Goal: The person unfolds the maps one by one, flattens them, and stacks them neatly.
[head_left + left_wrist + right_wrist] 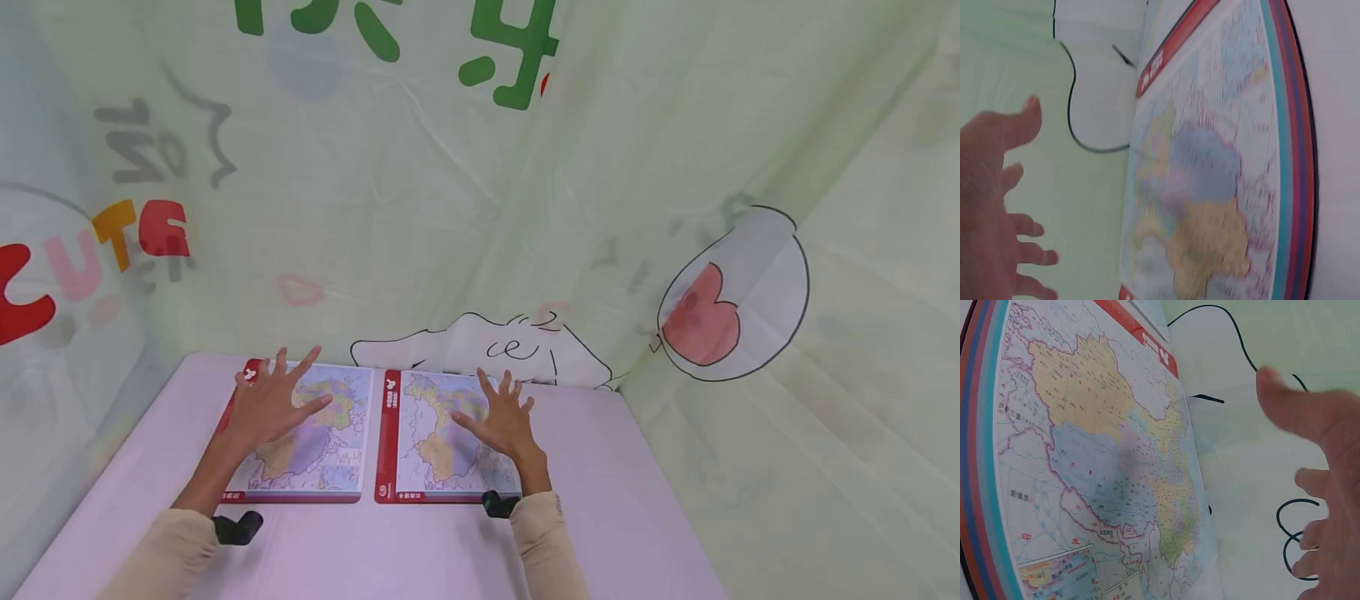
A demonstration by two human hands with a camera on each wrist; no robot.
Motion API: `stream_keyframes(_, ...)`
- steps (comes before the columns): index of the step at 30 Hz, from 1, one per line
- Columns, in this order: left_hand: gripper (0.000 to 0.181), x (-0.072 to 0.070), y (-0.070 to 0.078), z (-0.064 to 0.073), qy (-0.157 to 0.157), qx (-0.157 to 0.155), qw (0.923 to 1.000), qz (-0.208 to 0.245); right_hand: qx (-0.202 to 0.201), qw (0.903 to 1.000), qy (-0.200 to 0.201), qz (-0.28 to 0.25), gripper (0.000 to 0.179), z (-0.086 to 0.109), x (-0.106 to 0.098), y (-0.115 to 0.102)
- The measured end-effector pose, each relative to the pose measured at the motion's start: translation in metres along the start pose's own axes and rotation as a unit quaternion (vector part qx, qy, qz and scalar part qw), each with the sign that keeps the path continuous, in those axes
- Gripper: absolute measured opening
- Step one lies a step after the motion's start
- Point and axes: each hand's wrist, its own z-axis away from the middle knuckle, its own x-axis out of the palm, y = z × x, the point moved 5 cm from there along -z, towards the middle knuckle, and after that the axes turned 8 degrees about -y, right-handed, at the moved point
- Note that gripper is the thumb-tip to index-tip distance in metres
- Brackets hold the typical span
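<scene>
Two flat rectangular map panels lie side by side on the pale pink-lilac tabletop, narrow gap between: the red-banded, multicoloured left map panel and the matching red-banded right map panel. Your left hand hovers over the left one, fingers spread, gripping nothing. Your right hand hovers over the right one, fingers likewise spread and unloaded. Beige sleeves, black wrist mounts. Pale green printed fabric backdrop behind.
</scene>
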Motion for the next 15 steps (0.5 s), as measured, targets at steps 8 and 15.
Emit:
stream_keyframes(8,0.047,0.023,0.037,-0.01,0.055,-0.029,0.9833,0.171,0.023,0.9934,0.109,0.028,0.062,0.007,-0.014,0.007)
stream_keyframes(15,0.035,0.062,0.063,-0.02,0.025,-0.065,0.9599,0.272,0.068,0.9835,0.166,0.017,0.044,0.01,-0.016,0.02)
